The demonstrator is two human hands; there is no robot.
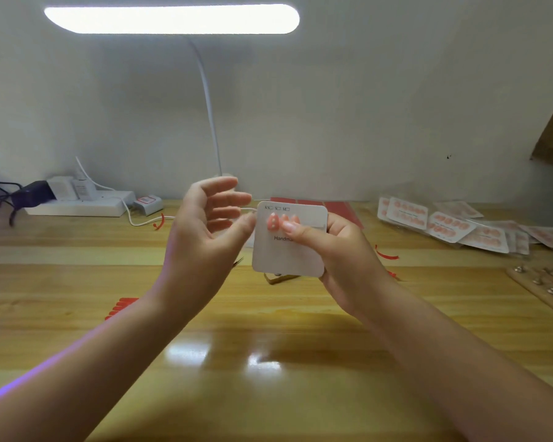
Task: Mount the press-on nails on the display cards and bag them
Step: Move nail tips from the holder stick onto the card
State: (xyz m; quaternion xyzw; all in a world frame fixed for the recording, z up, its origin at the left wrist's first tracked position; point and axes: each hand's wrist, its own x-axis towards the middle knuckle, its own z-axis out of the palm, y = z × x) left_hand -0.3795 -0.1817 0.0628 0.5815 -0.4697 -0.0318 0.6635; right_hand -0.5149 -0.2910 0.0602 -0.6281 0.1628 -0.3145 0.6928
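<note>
Display card (289, 250) (white, rounded corners) held in right hand (342, 250).

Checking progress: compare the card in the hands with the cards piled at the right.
The held card is raised upright in the right hand; the piled cards lie flat on the table. The held card shows about three nails, the piled ones full rows. The piled ones look bagged. Both carry pink nails.

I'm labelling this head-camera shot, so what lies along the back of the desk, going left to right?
Black adapter → white power strip → left hand → display card gripped by the right hand → pile of bagged nail cards → wooden board with metal studs.
</note>
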